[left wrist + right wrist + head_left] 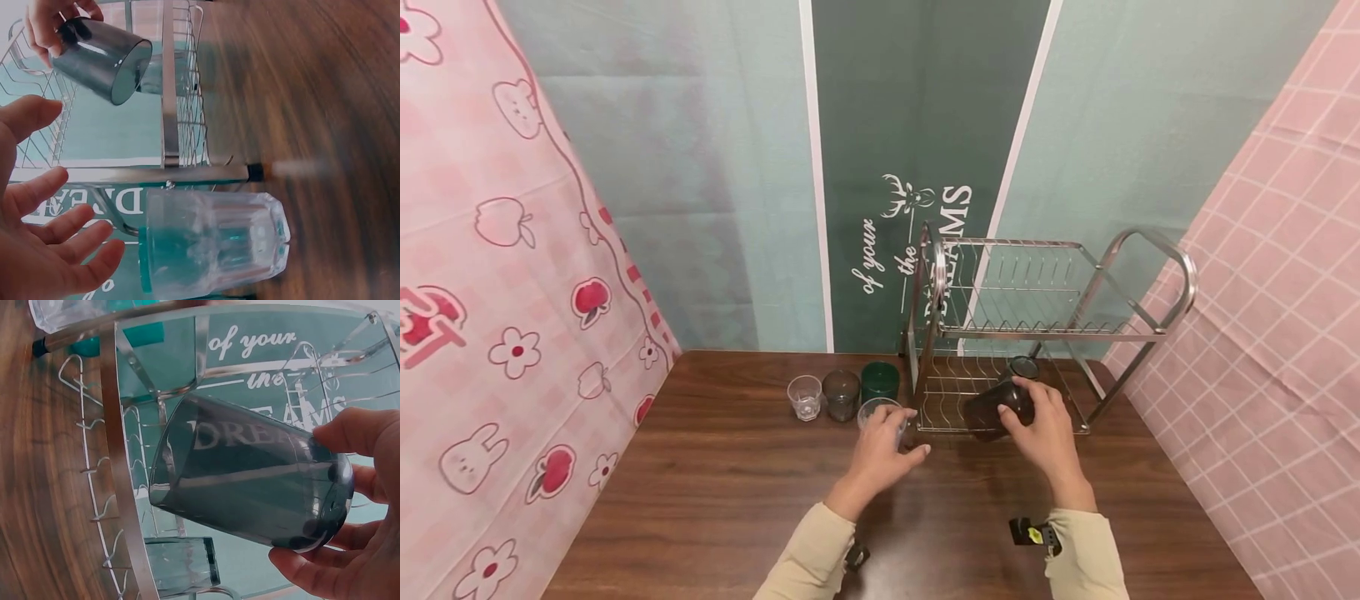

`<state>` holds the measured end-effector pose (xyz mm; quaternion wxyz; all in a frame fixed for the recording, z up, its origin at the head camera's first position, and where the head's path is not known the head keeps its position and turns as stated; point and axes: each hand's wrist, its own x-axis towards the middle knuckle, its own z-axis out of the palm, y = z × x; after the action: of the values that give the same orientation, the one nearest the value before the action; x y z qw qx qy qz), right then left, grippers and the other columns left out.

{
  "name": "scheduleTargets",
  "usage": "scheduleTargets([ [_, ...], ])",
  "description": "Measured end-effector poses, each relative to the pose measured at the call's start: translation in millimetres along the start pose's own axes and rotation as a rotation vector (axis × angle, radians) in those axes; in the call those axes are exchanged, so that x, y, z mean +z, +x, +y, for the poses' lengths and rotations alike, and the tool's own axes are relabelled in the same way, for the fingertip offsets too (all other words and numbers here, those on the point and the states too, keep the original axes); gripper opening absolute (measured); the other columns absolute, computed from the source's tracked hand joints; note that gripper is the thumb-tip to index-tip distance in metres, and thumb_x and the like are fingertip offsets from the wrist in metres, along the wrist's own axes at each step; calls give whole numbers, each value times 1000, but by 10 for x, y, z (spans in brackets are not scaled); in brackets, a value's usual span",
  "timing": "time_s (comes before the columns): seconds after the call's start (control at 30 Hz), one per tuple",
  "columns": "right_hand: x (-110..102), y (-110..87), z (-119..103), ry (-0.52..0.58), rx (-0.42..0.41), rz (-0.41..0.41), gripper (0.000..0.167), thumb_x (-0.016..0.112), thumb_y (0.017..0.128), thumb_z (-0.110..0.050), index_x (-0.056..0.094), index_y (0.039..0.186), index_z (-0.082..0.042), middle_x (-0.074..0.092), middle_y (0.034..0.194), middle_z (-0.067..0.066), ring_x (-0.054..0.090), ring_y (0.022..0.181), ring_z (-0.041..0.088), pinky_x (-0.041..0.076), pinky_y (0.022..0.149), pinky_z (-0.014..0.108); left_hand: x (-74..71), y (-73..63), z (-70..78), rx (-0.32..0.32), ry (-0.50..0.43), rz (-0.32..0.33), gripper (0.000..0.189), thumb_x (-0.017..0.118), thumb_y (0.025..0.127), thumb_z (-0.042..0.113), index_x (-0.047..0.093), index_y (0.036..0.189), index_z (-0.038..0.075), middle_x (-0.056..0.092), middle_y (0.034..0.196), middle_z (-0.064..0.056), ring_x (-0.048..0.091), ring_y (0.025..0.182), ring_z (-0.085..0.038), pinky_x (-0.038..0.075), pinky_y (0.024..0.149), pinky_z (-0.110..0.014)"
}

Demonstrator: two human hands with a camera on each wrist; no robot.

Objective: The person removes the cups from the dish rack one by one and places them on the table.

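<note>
My right hand (1048, 433) grips a dark grey see-through tumbler (250, 475) around its base end. The tumbler is tilted, its mouth pointing down and to the left, at the front of the metal dish rack's (1045, 336) lower level. Another tinted glass (178, 565) sits inside the rack behind it. My left hand (878, 454) has its fingers spread loosely, holding nothing. Close by stands a clear faceted plastic cup (219, 240), just left of the rack; in the left wrist view the fingers are apart from it.
Left of the rack, a small clear glass (806, 400), a brownish-grey glass (841, 396) and a green glass (880, 380) stand in a row on the wooden table (715, 500). Curtains hang behind and on both sides. The rack's upper level sits above my right hand's work.
</note>
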<state>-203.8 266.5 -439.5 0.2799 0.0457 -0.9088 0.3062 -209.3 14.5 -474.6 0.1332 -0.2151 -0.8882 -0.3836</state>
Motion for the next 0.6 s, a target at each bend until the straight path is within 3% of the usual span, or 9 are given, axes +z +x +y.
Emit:
scheduleTargets([
  [0.6,157,-155,-59,104,26,38,42,69,80,-11,55,118,-1,56,104,24,51,95,38,37,76,49,150,-67,-12,-83,-267,38,52,75,75,35,60,118,10,54,115,-8,52,104,-28,41,84,-45],
])
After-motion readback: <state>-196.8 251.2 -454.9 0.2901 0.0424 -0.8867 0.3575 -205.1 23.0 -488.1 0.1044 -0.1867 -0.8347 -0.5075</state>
